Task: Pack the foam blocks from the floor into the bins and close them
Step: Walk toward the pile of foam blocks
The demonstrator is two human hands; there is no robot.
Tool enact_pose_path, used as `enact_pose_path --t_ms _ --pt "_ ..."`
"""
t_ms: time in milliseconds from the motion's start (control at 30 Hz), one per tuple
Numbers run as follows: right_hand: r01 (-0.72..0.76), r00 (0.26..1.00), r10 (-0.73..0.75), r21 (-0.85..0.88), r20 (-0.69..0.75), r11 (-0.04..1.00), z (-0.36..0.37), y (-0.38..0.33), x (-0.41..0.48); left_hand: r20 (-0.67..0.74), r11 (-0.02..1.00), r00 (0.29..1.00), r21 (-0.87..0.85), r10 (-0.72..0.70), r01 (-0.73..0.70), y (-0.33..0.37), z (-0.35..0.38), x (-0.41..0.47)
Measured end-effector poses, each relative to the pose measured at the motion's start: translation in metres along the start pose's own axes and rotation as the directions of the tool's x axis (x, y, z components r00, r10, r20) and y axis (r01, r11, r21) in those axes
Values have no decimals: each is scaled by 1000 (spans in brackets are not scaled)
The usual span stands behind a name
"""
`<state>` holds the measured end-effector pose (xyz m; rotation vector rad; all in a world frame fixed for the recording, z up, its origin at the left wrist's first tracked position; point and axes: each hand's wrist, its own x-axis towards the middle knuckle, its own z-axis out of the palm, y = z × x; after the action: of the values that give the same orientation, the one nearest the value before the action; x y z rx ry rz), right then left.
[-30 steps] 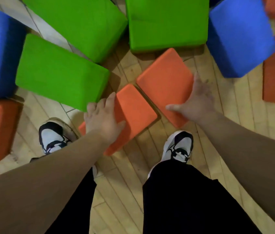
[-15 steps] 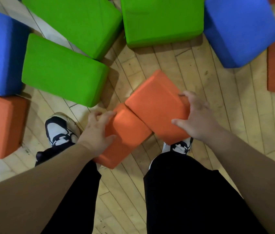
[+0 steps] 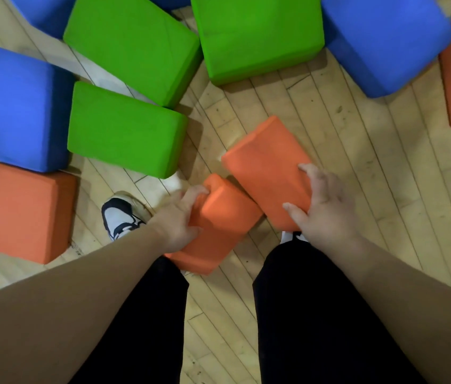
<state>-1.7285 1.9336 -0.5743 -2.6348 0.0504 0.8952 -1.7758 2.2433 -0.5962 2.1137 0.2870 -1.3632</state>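
Wooden floor point(image 3: 385, 176) is strewn with foam blocks; one orange block point(image 3: 216, 231) is gripped by the left hand point(image 3: 176, 225), another orange block point(image 3: 266, 167), at its one o'clock, by the right hand point(image 3: 321, 209).

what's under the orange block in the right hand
Under the orange block gripped by the right hand, bare wooden floor shows around it, and a white shoe peeks out by its near end. Anything directly beneath the block is hidden.

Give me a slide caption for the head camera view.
Left hand and right hand each grip an orange foam block among scattered blocks.
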Motion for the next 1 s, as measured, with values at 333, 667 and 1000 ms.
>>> enact_pose_path --t_ms 333,667,1000 --pt "-309 949 286 204 134 929 -70 -37 -87 -148 995 985 40 -85 91 98 -28 -116" --pt "-419 838 546 642 2 642 -359 -17 -297 -159 950 956 233 248 -207 397 -122 -338" --pt "-305 685 698 788 -209 535 -551 24 -394 -223 892 865 50 449 -450 627 -168 -446"
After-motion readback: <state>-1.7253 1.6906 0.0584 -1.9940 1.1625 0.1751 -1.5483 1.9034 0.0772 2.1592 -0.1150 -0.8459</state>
